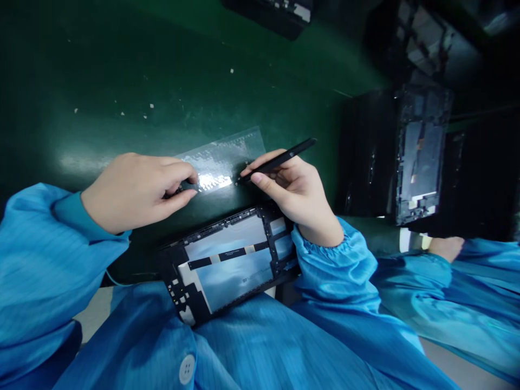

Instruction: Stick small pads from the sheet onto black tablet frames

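A clear plastic sheet (227, 154) carrying rows of small glossy pieces lies on the green table and catches a bright glare. My left hand (142, 189) pinches the sheet's left end between thumb and fingers. In my right hand (290, 187) are slim black tweezers (286, 155), held like a pen. Their tip points down at the sheet's lower right edge; a tiny speck shows there, but I cannot tell whether it is gripped. Closer to my body, a black device frame (229, 262) with a silvery inner panel and a dark ribbon strip lies tilted at the table's edge.
White scraps (151, 106) dot the green table top (122, 65). At the back stands a dark stack of parts (272, 13). Another device frame (420, 157) is propped among black trays on the right. A co-worker's hand (447, 248) and blue sleeve show at lower right.
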`<state>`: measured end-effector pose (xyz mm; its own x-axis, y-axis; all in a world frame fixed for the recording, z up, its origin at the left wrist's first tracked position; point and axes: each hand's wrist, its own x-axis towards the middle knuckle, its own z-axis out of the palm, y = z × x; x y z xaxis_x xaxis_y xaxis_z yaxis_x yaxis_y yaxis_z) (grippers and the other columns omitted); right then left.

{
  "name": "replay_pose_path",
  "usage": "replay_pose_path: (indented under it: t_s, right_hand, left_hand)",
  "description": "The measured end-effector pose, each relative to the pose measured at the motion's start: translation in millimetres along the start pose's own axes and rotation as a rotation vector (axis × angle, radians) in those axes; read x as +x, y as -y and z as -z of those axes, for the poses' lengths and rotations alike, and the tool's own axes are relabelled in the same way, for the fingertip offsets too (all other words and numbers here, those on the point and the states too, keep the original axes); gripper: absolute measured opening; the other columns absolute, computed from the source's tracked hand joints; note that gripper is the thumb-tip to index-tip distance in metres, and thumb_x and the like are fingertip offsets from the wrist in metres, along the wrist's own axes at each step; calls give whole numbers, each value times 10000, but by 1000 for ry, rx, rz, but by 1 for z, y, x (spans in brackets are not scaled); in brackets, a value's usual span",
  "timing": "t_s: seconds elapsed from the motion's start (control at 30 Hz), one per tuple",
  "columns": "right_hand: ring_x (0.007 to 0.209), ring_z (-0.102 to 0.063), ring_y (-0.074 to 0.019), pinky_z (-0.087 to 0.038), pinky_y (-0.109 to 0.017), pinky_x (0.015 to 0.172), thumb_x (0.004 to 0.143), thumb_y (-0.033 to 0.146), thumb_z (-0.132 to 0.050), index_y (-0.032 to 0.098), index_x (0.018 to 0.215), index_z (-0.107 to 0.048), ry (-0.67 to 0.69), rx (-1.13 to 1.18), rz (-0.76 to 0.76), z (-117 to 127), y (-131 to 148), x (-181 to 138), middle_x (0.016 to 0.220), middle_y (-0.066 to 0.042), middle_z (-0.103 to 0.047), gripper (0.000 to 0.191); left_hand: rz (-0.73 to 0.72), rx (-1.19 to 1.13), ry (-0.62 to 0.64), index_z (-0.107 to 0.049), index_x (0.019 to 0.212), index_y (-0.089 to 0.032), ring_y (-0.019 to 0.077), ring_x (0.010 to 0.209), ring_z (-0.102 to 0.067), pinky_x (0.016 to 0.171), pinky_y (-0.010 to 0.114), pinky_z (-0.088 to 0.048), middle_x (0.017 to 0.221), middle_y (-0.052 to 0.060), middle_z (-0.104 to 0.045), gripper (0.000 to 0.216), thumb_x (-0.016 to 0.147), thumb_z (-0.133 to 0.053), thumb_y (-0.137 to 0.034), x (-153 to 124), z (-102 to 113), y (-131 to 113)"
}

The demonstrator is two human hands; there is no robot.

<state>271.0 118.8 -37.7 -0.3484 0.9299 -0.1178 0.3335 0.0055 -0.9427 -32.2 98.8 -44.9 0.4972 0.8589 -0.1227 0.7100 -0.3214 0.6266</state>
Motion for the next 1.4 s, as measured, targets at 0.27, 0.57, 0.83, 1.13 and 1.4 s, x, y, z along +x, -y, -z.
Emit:
replay_pose_path:
  t_s: [0.27, 0.57, 0.83, 1.13, 1.4]
  right_hand:
    - [1043, -805, -205, -650, -361, 944, 1015, 398, -819, 234, 1097, -780, 42, -102, 75, 2, 0, 2, 1096, -40, -836, 188]
    - [964, -819, -221, -682, -406, 953, 962, 465, -872, 257, 1014, -780, -18, 50, 41, 9, 6, -3, 1040, -38, -849, 234]
    - [1002, -813, -210, -700, -394, 921, 1042, 298, -784, 325, 1158, -777, -265, 335, -92, -70, 53, -101, 1055, -16, -838, 119]
    - [1054, -789, -239, -688, -478, 915, 1059, 137, -647, 320, 1215, -663, -290, 24, 144, -131, 26, -102, 1089, -57, -804, 241]
    - [1050, -783, -258, -678, -509, 929, 1032, 107, -663, 318, 1250, -660, -227, -81, 161, -125, 33, -106, 1112, -72, -796, 303]
  left_hand:
    - [-20, 59, -2, -739, 1036, -280, 144, 558, -466, 592, 321, -253, 703, -2, -614, 256, 999, -569, -468, 1, 0, -1]
    - [-9, 128, -30, -737, 1050, -276, 151, 541, -450, 597, 322, -235, 684, 9, -596, 276, 959, -573, -479, 3, -5, 0]
    - [-100, -104, -115, -767, 972, -236, 132, 626, -573, 699, 321, -460, 705, -1, -650, 316, 971, -593, -499, -11, 28, 3]
    - [54, 114, 105, -726, 876, -234, 143, 628, -567, 763, 338, -481, 718, -27, -681, 110, 859, -747, -341, -1, 23, 4]
    - [82, 143, 136, -731, 895, -225, 140, 634, -548, 785, 316, -493, 706, -30, -670, 81, 907, -742, -304, -2, 27, -1]
